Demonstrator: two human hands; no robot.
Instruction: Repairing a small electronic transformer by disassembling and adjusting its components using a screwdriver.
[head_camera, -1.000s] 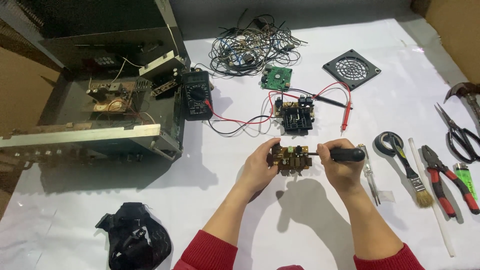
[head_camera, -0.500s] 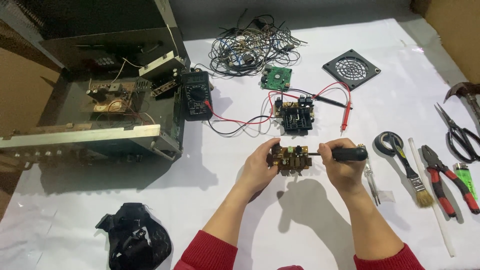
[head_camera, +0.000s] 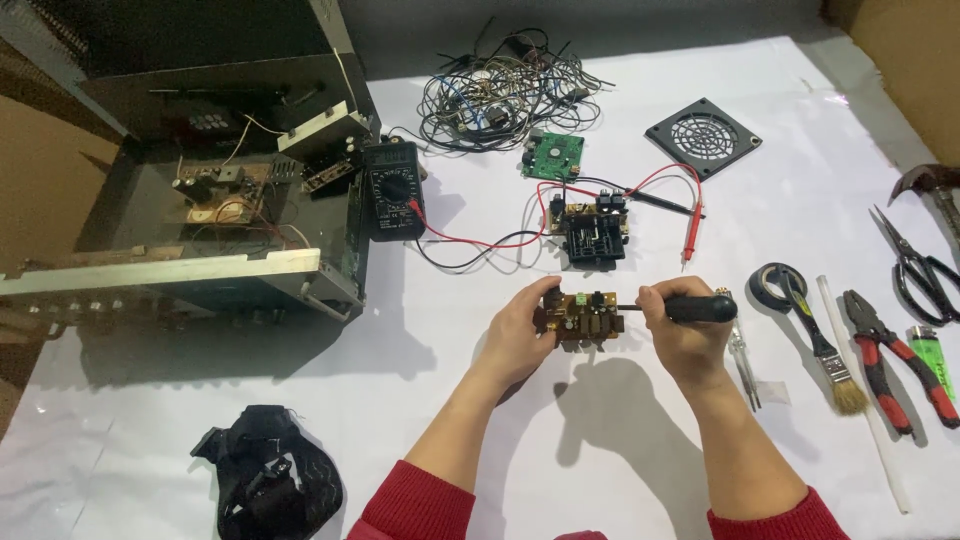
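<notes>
Table (head_camera: 500, 470): covered in white sheeting, carrying everything listed.
Open metal case (head_camera: 190, 220): far left, lid raised, wiring and parts showing inside.
Tangle of wires (head_camera: 505, 90): top centre.
Black bundle of straps (head_camera: 268, 478): lower left, near the left sleeve.
Black fan grille (head_camera: 703, 137): upper right, lying flat.
Multimeter (head_camera: 393, 188): just beside the case, its red and black leads trailing right to the probes (head_camera: 688, 222).
Black-topped circuit board (head_camera: 595, 232): centre, amid the leads.
Green circuit board (head_camera: 552, 156): just below the wire tangle.
Scissors (head_camera: 915, 265), red-handled pliers (head_camera: 895, 360), paintbrush (head_camera: 832, 355), roll of black tape (head_camera: 772, 282), green lighter (head_camera: 935, 355): right side, lying apart.
Left hand (head_camera: 520, 325): grip closed on the left edge of the small brown circuit board (head_camera: 585, 318), held just above the table at centre.
Right hand (head_camera: 685, 335): grip wrapped round the black handle of a screwdriver (head_camera: 695, 308), shaft level, tip meeting the small board's right edge.
</notes>
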